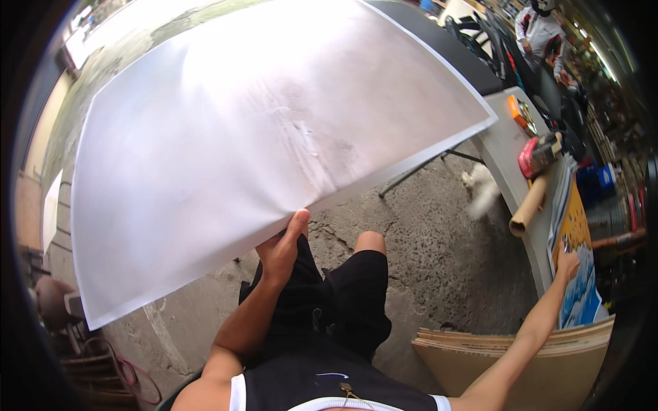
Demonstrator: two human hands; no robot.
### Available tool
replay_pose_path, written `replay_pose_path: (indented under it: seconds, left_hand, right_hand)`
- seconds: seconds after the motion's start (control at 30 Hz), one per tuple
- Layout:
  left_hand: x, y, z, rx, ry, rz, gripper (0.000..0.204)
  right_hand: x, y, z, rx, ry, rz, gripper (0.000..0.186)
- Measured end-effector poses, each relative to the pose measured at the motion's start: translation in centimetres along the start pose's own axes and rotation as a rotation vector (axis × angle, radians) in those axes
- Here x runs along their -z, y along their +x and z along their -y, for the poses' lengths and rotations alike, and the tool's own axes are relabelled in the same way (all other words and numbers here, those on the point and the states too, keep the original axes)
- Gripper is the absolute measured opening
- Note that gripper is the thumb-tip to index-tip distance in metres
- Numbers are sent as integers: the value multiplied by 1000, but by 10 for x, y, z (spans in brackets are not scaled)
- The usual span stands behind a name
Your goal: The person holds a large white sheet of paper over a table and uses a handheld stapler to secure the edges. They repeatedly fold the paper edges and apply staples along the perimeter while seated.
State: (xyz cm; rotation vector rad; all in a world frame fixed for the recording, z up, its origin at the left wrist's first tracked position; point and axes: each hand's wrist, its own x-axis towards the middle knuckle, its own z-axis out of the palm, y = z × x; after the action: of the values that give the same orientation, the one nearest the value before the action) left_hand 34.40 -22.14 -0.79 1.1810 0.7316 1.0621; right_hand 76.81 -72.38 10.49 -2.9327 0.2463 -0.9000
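Note:
A large pale panel (185,171) with white edges and a faint brownish smear slants across the upper left and middle of the view. My left hand (282,250) grips its near edge, thumb on top and the other fingers hidden beneath. Far to the right, my right hand (566,267) is stretched out over a blue and yellow printed sheet (577,222) on a light table (504,151). Its fingers are closed around a small shiny metal thing (567,242), too small to make out.
On the table lie a cardboard tube (530,207), a red and dark tool (539,156) and an orange box (521,114). Plywood boards (510,346) stand under my right arm. A blurred white shape (482,189) is beside the table. Another person (541,34) stands by a motorbike.

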Motion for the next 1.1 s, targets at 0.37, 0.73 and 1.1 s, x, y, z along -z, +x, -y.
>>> replay_pose_path:
  seconds: [0.37, 0.73, 1.1]
  left_hand:
    - [135, -40, 38, -437, -51, -300, 50]
    - [360, -75, -101, -427, -247, -917, 58]
    - [437, -7, -188, 167, 404, -166, 38]
  right_hand:
    - [40, -78, 111, 304, 686, -237, 39]
    - [76, -329, 360, 238, 1826, 1249, 37]
    - [59, -347, 390, -143, 2029, 1156, 22]
